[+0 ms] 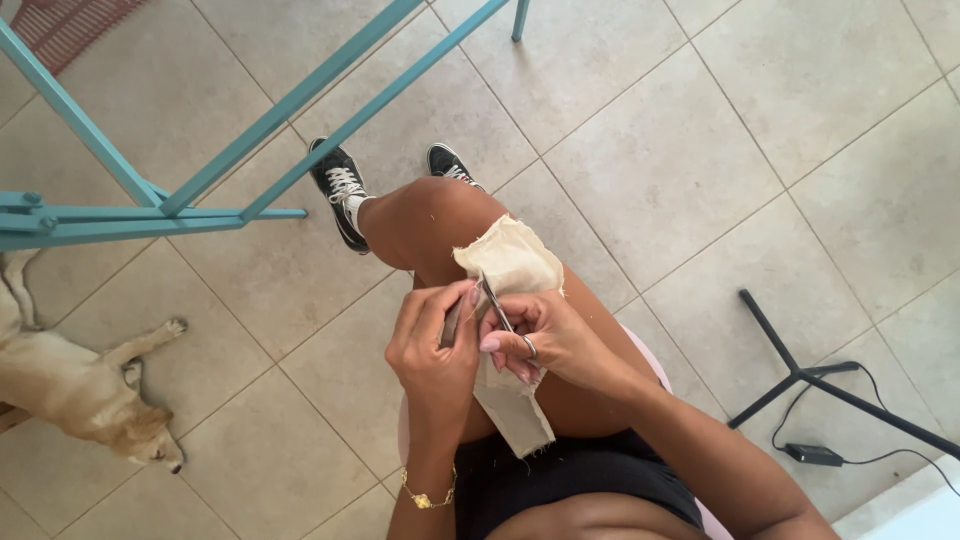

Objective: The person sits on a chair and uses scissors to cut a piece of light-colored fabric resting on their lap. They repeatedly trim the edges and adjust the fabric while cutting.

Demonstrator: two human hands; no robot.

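Two hands (435, 350) (550, 335), one cloth strip (515, 265), two sneakers (340, 190) (447, 162), one dog (75, 385).

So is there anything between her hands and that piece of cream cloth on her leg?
Nothing visible. The left hand and the right hand are both already on the cream cloth draped over the thigh, pinching it together with a thin metal tool held where the fingers meet.

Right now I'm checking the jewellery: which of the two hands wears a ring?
The right hand wears the ring, a band on a finger curled against the cream cloth. The left hand shows bare fingers, with a gold bracelet at its wrist.
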